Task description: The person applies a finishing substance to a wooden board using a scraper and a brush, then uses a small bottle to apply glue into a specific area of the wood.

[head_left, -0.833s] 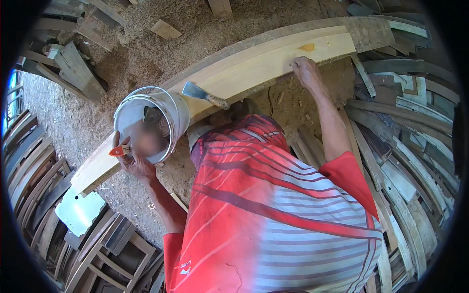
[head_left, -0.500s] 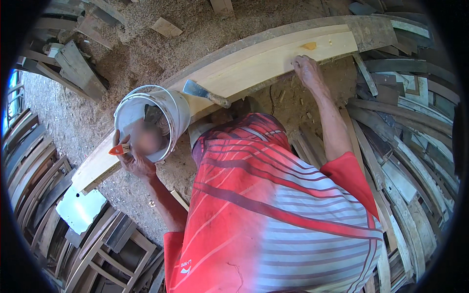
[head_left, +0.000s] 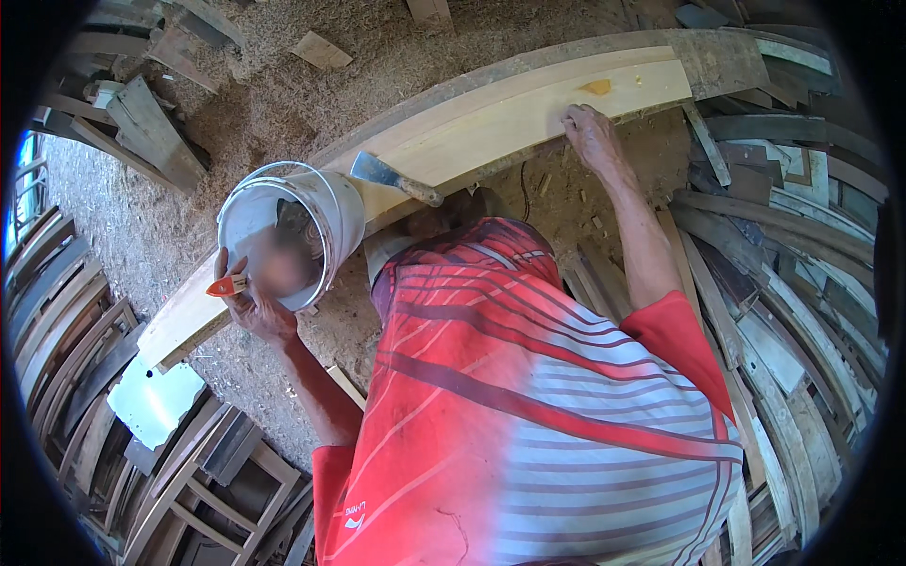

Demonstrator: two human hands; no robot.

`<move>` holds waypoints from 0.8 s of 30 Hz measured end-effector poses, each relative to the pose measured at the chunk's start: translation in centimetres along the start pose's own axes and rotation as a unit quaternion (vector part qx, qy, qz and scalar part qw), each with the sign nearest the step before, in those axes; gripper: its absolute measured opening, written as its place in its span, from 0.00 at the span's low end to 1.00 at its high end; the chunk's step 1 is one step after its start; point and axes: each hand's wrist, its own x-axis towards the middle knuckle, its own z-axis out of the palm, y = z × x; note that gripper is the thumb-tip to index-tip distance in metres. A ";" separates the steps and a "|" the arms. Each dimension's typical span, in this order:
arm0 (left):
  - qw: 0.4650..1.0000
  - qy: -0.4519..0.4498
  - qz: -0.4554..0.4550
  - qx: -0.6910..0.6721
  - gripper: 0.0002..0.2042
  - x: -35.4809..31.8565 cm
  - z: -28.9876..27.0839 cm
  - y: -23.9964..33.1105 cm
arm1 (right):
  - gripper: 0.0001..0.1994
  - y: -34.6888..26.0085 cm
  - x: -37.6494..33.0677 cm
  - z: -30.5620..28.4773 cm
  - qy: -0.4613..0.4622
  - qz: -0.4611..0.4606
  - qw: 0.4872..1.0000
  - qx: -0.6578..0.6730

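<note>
My left hand (head_left: 261, 313) is closed round a flat orange-red handle (head_left: 226, 286) with a pale label, at the near rim of a white bucket (head_left: 351, 212). The far end of that tool is hidden. The bucket lies tipped with its mouth toward me; a blurred patch covers part of what is inside. My right hand (head_left: 595, 135) rests on the near edge of a long pale plank (head_left: 500, 118), fingers curled in; whether they hold anything is hidden. A broad-bladed tool with a wooden handle (head_left: 415, 189) lies across the plank beside the bucket.
The plank lies along a wider, darker board (head_left: 727, 64). Wood offcuts and strips (head_left: 783, 226) crowd the right side; stacked frames and boards (head_left: 203, 509) fill the lower left. Wood shavings (head_left: 245, 104) cover the floor, where a loose block (head_left: 322, 51) lies.
My left hand, the orange-red handle and the bucket have shifted very slightly left. My right hand stays at the same place on the plank.
</note>
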 end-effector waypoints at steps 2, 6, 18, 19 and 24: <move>1.000 0.000 0.003 0.009 0.25 -0.1 0.0 0.1 | 0.05 -0.3 -0.1 -0.3 -0.005 0.003 1.000 0.000; 0.999 -0.005 0.021 0.025 0.25 0.0 0.1 0.1 | 0.05 0.5 0.0 0.3 0.018 -0.021 1.000 -0.001; 1.000 -0.005 0.006 0.030 0.25 -0.1 0.1 0.2 | 0.04 0.2 0.1 0.6 0.015 -0.011 1.000 -0.005; 0.999 -0.008 0.009 0.039 0.25 0.0 0.1 0.2 | 0.05 0.3 0.1 0.8 0.018 -0.012 1.000 -0.004; 0.999 -0.007 0.005 0.042 0.25 -0.1 0.1 0.4 | 0.06 0.3 -0.2 0.8 0.036 -0.010 0.999 0.033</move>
